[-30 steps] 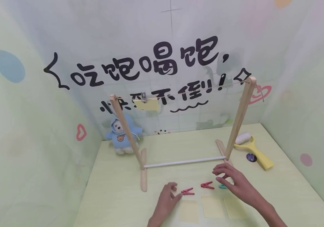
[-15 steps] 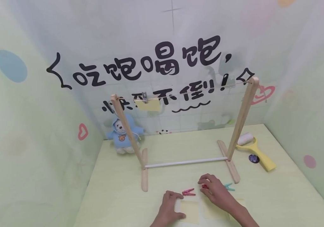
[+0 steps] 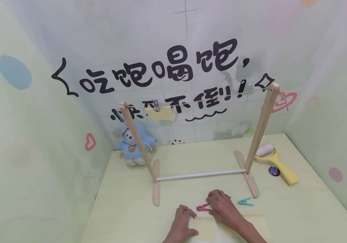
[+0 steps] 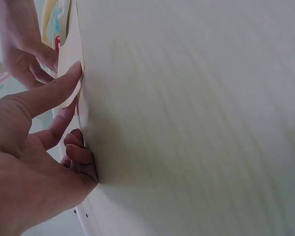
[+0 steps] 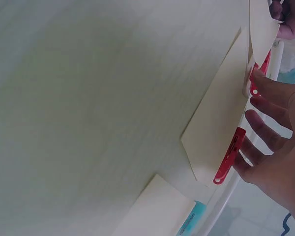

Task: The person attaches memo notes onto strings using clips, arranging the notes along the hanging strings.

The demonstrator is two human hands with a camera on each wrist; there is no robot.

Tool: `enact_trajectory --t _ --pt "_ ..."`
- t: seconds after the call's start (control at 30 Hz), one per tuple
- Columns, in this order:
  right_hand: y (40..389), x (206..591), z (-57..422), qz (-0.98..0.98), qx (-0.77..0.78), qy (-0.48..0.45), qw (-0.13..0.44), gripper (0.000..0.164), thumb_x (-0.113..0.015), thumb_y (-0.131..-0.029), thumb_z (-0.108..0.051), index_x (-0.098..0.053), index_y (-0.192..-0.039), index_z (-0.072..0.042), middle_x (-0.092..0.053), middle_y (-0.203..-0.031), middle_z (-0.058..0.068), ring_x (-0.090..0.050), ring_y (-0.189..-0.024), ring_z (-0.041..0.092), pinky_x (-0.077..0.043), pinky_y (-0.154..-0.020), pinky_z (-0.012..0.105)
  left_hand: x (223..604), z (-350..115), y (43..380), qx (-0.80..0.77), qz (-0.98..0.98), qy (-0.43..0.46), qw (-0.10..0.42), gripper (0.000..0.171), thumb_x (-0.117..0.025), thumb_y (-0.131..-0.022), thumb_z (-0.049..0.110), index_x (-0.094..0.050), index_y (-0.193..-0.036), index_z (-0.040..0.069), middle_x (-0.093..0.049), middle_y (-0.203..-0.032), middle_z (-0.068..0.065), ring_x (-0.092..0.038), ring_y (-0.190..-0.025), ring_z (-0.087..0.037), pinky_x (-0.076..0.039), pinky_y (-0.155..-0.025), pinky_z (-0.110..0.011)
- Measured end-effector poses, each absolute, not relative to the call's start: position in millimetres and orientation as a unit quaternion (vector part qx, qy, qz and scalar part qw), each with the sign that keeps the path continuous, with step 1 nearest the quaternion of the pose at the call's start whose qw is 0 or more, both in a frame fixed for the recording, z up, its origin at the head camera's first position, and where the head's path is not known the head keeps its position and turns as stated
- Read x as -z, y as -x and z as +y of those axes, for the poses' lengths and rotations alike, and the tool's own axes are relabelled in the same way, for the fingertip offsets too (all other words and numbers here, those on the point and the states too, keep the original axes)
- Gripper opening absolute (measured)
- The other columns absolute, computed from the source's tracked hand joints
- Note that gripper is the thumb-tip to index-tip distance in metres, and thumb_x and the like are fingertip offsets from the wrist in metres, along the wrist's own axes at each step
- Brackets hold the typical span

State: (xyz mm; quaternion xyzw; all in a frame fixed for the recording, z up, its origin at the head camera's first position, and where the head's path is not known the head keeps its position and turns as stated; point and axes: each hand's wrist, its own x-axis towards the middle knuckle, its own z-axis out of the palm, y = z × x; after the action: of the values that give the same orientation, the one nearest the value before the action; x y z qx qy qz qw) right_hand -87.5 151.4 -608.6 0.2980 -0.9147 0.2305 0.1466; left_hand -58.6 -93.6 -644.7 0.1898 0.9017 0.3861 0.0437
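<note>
In the head view my left hand (image 3: 181,223) is at the left edge of a pale yellow sticky note (image 3: 205,228). Its thumb and forefinger pinch the paper, which bows up in the left wrist view. My right hand (image 3: 224,208) is just right of it, its thumb and forefinger around the handle end of a pink-red clothespin (image 3: 202,207) lying beyond the note. Beneath the other fingers lies a second red clothespin (image 5: 229,156), mostly hidden from the head view. Further right are a teal clothespin (image 3: 245,201) and more sticky notes (image 3: 257,222), partly covered by the right forearm.
Behind the hands stands a wooden frame (image 3: 261,130) with a white rod (image 3: 200,174) and a string on top. A grey clip (image 3: 156,105) holds a yellow note (image 3: 161,113) there. A plush bear (image 3: 133,148), a yellow lint roller (image 3: 282,169) and a dark disc (image 3: 274,171) surround it.
My right hand has come left from near the teal clothespin, over the red one, to the pink-red clothespin. My left hand has shifted its thumb from beside that clothespin down to the note.
</note>
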Motion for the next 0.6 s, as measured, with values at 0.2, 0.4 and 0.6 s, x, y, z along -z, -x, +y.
enact_trajectory --t 0.2,0.4,0.6 --pt "89 616 150 -0.912 -0.219 -0.298 0.177 0.042 -0.100 -0.073 -0.010 -0.072 -0.103 -0.016 -0.064 -0.119 0.005 -0.062 -0.114 0.035 -0.055 -0.084 0.050 645 -94 58 -0.387 0.902 -0.189 0.037 0.049 -0.100 -0.072 0.021 -0.068 -0.109 0.016 -0.042 -0.120 0.001 -0.045 -0.110 -0.015 -0.056 -0.090 -0.032" --pt "90 620 150 -0.911 -0.218 -0.295 0.190 0.042 -0.101 -0.071 -0.009 -0.070 -0.098 -0.019 -0.064 -0.117 0.004 -0.062 -0.112 0.033 -0.053 -0.083 0.048 639 -91 57 -0.398 0.901 -0.163 0.058 0.043 -0.097 -0.077 0.015 -0.070 -0.110 0.010 -0.042 -0.121 0.002 -0.042 -0.107 -0.010 -0.053 -0.090 -0.030" --pt "89 620 150 -0.909 -0.227 -0.291 0.193 0.041 -0.100 -0.073 -0.007 -0.069 -0.098 -0.018 -0.065 -0.117 0.003 -0.062 -0.113 0.032 -0.052 -0.082 0.048 629 -88 55 -0.398 0.903 -0.143 0.073 0.031 -0.091 -0.085 0.012 -0.070 -0.108 0.010 -0.044 -0.122 0.001 -0.044 -0.106 -0.014 -0.052 -0.087 -0.029"
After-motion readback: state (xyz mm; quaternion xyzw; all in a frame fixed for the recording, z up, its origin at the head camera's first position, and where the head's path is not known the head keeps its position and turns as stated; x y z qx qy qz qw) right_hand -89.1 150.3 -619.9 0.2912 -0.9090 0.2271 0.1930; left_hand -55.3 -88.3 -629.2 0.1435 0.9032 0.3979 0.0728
